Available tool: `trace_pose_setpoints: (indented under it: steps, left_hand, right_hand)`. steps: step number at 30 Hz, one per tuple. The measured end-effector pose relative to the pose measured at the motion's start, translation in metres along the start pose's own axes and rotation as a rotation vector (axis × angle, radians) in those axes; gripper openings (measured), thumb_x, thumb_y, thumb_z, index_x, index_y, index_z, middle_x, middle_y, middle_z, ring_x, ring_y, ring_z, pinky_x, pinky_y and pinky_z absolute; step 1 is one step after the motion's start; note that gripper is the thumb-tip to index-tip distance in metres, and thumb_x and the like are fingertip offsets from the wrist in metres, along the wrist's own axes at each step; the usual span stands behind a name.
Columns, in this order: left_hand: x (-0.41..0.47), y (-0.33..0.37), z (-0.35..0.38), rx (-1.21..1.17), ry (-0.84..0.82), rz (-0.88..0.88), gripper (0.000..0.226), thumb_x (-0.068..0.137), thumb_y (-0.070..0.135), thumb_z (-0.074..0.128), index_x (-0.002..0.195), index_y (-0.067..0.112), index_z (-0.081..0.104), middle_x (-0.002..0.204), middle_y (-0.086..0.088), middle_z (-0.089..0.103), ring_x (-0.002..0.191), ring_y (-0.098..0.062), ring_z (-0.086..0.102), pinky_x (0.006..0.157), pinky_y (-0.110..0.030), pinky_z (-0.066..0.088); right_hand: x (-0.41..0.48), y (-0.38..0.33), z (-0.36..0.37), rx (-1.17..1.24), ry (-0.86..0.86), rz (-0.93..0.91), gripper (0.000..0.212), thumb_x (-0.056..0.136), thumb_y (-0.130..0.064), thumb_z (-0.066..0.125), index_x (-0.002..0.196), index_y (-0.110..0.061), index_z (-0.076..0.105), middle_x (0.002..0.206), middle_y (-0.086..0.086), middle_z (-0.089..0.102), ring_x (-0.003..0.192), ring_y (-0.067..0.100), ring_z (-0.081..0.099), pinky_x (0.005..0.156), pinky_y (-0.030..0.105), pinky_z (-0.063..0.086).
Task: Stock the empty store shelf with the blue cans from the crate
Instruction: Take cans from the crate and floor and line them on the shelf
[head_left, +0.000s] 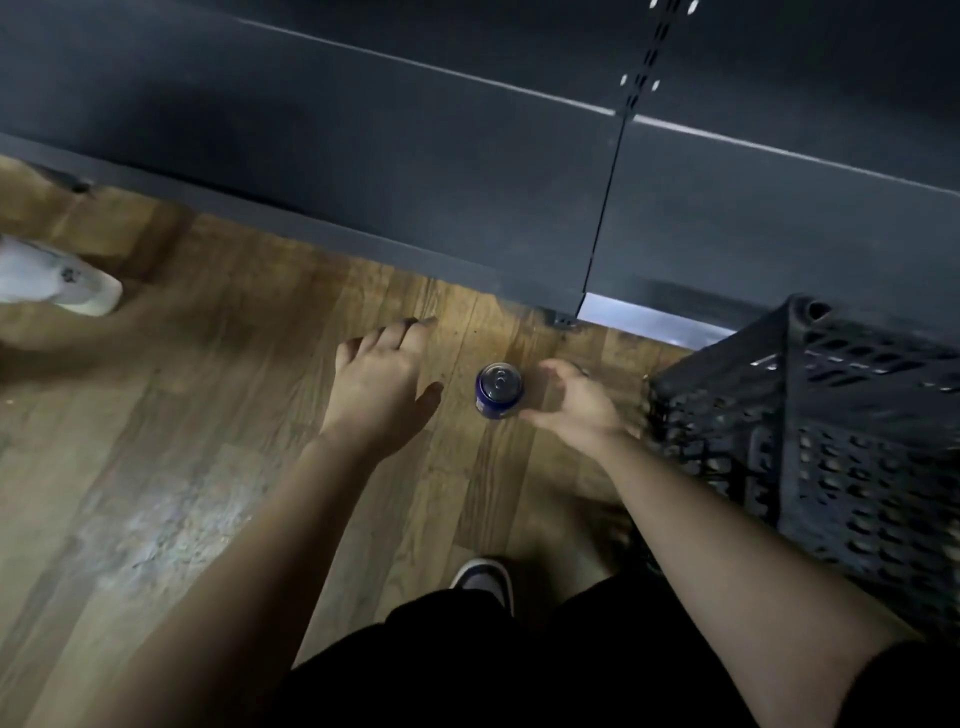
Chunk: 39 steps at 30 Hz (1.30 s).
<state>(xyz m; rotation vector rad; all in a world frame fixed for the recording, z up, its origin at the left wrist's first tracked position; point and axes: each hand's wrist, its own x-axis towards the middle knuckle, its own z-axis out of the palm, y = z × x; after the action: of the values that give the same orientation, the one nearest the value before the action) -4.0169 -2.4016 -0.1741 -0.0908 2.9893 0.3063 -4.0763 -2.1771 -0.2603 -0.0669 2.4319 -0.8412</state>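
One blue can (498, 391) stands upright on the wooden floor, its silver top facing me. My right hand (576, 402) is curved open just to the can's right, thumb tip near its base, fingers apart and not closed on it. My left hand (382, 384) hovers palm down to the can's left, fingers spread, holding nothing. The dark grey store shelf (363, 156) runs across the top of the view and looks bare. The black plastic crate (831, 441) sits at the right; its inside is hidden.
A white shoe (62, 283) of another person rests on the floor at the far left. My own shoe (485, 579) and dark trousers fill the bottom. The shelf's base edge (649, 319) lies just behind the can. Wooden floor (182, 467) stretches to the left.
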Motion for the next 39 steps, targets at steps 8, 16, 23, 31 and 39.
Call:
trace_pose_setpoints:
  steps: [8, 16, 23, 31, 39]
  left_hand:
    - [-0.003, -0.014, 0.055, -0.041, -0.031, -0.024, 0.067, 0.087, 0.038, 0.059, 0.144, 0.021, 0.029, 0.145, -0.003, 0.041, 0.13, -0.025, 0.041, 0.107, -0.048, 0.027]
    - [-0.003, -0.009, 0.074, -0.113, -0.024, -0.049, 0.068, 0.087, 0.041, 0.057, 0.145, 0.022, 0.027, 0.147, -0.001, 0.037, 0.132, -0.024, 0.037, 0.105, -0.046, 0.028]
    - [0.002, -0.006, 0.071, -0.128, -0.028, -0.06, 0.068, 0.087, 0.039, 0.058, 0.145, 0.024, 0.028, 0.145, -0.001, 0.039, 0.129, -0.025, 0.04, 0.103, -0.046, 0.029]
    - [-0.006, 0.022, -0.015, -0.093, -0.073, -0.022, 0.067, 0.088, 0.039, 0.057, 0.146, 0.024, 0.028, 0.147, -0.001, 0.037, 0.131, -0.024, 0.039, 0.106, -0.046, 0.027]
    - [-0.045, 0.087, -0.18, -0.112, -0.117, 0.012, 0.066, 0.087, 0.04, 0.058, 0.144, 0.025, 0.028, 0.148, 0.002, 0.036, 0.13, -0.022, 0.039, 0.107, -0.045, 0.028]
  right_hand:
    - [0.023, 0.026, 0.042, 0.036, -0.016, 0.041, 0.09, 0.068, -0.028, 0.087, 0.145, -0.018, 0.041, 0.141, 0.005, 0.05, 0.126, 0.019, 0.05, 0.105, 0.031, 0.04]
    - [0.043, 0.011, 0.061, 0.182, 0.002, 0.058, 0.094, 0.063, -0.012, 0.086, 0.142, -0.035, 0.04, 0.132, -0.008, 0.057, 0.125, 0.017, 0.049, 0.106, 0.039, 0.042]
    - [0.043, 0.004, 0.063, 0.183, 0.019, 0.02, 0.075, 0.067, -0.017, 0.085, 0.132, -0.031, 0.05, 0.114, -0.012, 0.059, 0.115, 0.015, 0.054, 0.093, 0.029, 0.044]
    - [-0.015, -0.034, -0.002, 0.25, 0.064, 0.074, 0.069, 0.063, -0.025, 0.089, 0.123, -0.025, 0.055, 0.11, -0.006, 0.064, 0.104, 0.014, 0.058, 0.085, 0.028, 0.045]
    - [-0.126, -0.111, -0.135, 0.388, 0.142, 0.083, 0.061, 0.059, -0.022, 0.089, 0.11, -0.033, 0.056, 0.105, -0.009, 0.067, 0.1, 0.013, 0.063, 0.091, 0.029, 0.049]
